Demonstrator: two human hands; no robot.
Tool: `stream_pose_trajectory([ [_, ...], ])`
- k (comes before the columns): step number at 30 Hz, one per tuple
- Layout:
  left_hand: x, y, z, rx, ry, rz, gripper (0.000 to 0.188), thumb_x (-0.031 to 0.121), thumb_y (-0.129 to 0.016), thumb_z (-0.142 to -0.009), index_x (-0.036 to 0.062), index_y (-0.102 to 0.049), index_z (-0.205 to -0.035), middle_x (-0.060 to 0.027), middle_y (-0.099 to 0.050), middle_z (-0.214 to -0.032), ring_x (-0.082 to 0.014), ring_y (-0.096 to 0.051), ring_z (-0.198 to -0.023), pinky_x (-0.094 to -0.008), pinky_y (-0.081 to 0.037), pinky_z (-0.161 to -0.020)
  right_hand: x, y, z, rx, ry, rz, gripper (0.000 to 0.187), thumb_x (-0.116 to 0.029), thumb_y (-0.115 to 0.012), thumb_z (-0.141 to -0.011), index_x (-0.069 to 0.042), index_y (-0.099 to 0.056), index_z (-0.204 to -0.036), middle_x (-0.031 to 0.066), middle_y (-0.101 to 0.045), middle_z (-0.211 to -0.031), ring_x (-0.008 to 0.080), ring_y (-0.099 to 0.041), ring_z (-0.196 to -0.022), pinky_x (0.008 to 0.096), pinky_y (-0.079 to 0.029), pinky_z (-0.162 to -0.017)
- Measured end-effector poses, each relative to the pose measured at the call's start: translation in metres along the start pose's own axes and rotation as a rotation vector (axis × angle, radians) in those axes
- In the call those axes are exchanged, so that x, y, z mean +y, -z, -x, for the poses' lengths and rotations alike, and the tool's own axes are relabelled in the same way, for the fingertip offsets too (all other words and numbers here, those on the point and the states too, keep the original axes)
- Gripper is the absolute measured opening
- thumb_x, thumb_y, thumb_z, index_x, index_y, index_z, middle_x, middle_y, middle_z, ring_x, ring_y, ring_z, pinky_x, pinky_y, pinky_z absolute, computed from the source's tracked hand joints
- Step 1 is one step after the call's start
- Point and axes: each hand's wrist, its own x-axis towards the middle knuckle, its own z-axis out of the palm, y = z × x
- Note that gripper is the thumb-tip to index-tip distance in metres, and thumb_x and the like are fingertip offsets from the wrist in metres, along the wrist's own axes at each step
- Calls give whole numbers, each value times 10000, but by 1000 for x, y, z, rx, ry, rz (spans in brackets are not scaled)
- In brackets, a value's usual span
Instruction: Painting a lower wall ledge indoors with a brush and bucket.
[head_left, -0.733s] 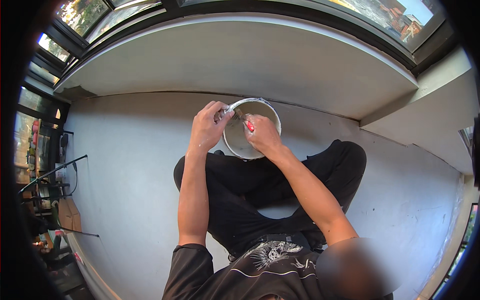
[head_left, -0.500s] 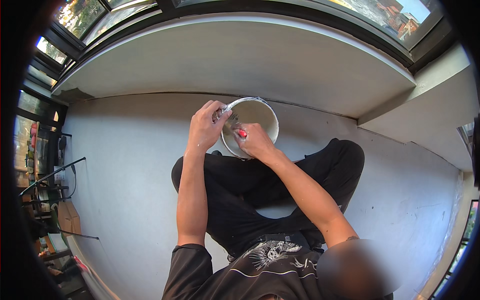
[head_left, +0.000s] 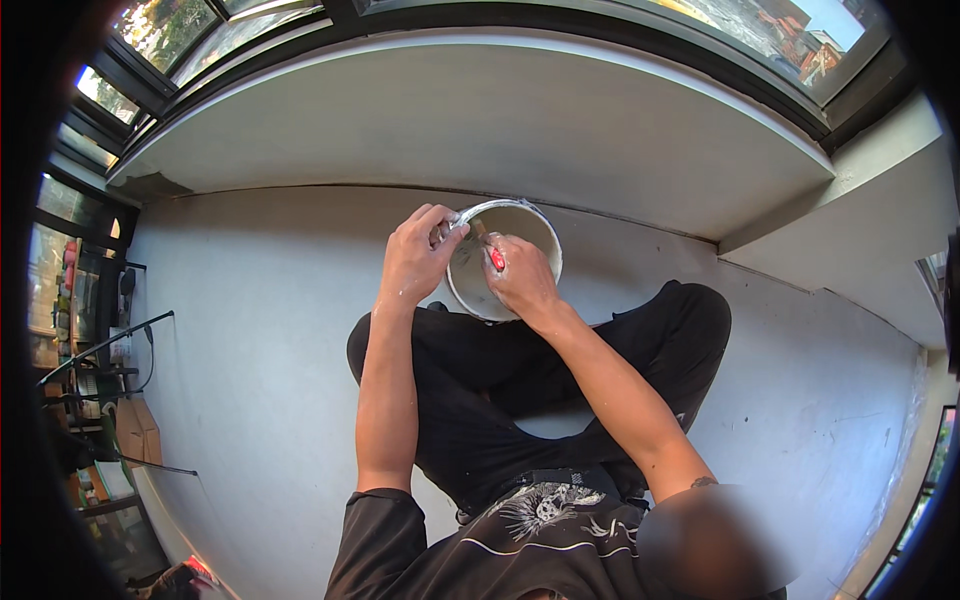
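A round pale bucket with a white-smeared rim stands on the floor just beyond my crossed legs. My left hand is closed over its left rim, with the thumb on the inner side. Inside the opening, my right hand is wrapped round a red-handled scraper. The scraper's blade points up and left toward the inner wall, close to my left thumb; its tip is hard to make out. White specks cover the fingers of both hands. What lies at the bottom of the bucket is partly hidden by my right hand.
A low grey wall under dark-framed windows runs behind the bucket. My bent knees flank the near side. At the far left stand a shelf with assorted items, thin black stands and a cardboard box.
My right hand has turned and shifted slightly right and up with the scraper, so more of the red handle shows. My left hand stays on the rim.
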Motion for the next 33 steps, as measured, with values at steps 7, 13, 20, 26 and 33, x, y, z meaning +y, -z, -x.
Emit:
stream_pose_trajectory([
  [7,3,-1,-2,2,-8,-5,216,209,-755,-919,19,-669,-978,-100,-628,-826,-242,-583,-673,-370,-499,-661,1,5,2,-59,-35,99,282,-115,-665,-906,-8,-724,-1160,234,-725,-1045,423,-690,-984,474,-548,-868],
  [13,2,-2,0,-11,-10,-12,217,206,-747,-925,13,-659,-973,-100,-623,-819,-238,-584,-679,-366,-500,-664,2,2,4,-26,23,109,268,-127,-664,-922,-31,-723,-1166,208,-698,-956,415,-684,-898,491,-540,-803],
  [20,0,-4,-2,-13,17,-1,228,211,-735,-938,4,-647,-972,-105,-619,-822,-245,-572,-682,-370,-493,-666,-1,27,20,-83,124,184,262,-121,-667,-943,-103,-738,-1195,138,-643,-897,359,-668,-812,468,-532,-717],
  [26,-2,-5,-2,11,34,2,239,215,-726,-952,-7,-637,-964,-113,-611,-820,-254,-563,-697,-373,-491,-683,-5,58,39,-145,142,180,309,-96,-690,-941,-177,-752,-1233,108,-647,-909,317,-664,-821,430,-542,-739],
  [33,1,-6,0,8,50,13,260,236,-716,-971,-10,-634,-963,-112,-612,-824,-254,-564,-706,-376,-493,-689,-8,86,53,-78,95,-108,247,-49,-728,-923,-94,-770,-1161,136,-688,-991,294,-682,-883,370,-553,-824],
])
